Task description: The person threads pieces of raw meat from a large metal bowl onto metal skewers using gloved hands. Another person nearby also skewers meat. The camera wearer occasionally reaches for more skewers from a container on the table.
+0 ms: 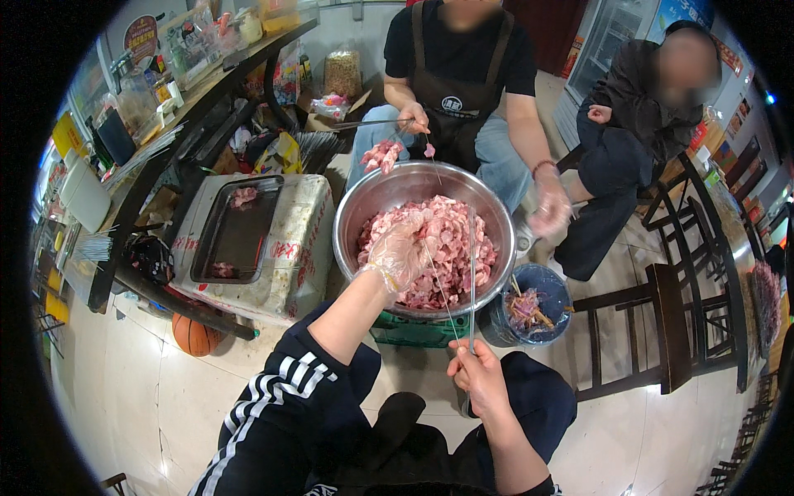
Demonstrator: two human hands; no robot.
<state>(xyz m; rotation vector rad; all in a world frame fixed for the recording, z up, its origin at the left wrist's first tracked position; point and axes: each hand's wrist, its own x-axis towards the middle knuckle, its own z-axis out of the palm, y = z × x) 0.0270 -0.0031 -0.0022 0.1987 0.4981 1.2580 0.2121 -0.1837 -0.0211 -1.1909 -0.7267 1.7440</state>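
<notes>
A large steel bowl (pixel 505 273) heaped with raw meat chunks (pixel 459 254) stands before me on a green crate (pixel 412 328). My left hand (pixel 400 251), in a clear plastic glove, lies over the meat at the bowl's left side; its fingers are partly hidden, and whether they pinch a chunk cannot be made out. The bare right hand (pixel 474 375) is closed on metal skewers (pixel 472 279) below the bowl's near rim. One thin skewer slants from it up towards the gloved fingers; the others point straight up over the bowl.
Across the bowl a co-worker in an apron (pixel 456 105) holds skewers with meat. Another person sits at the upper right. A dark tray (pixel 239 229) with some meat lies on a foam box (pixel 310 248) to the left. A lined bin (pixel 490 322) and wooden chair (pixel 670 328) stand right.
</notes>
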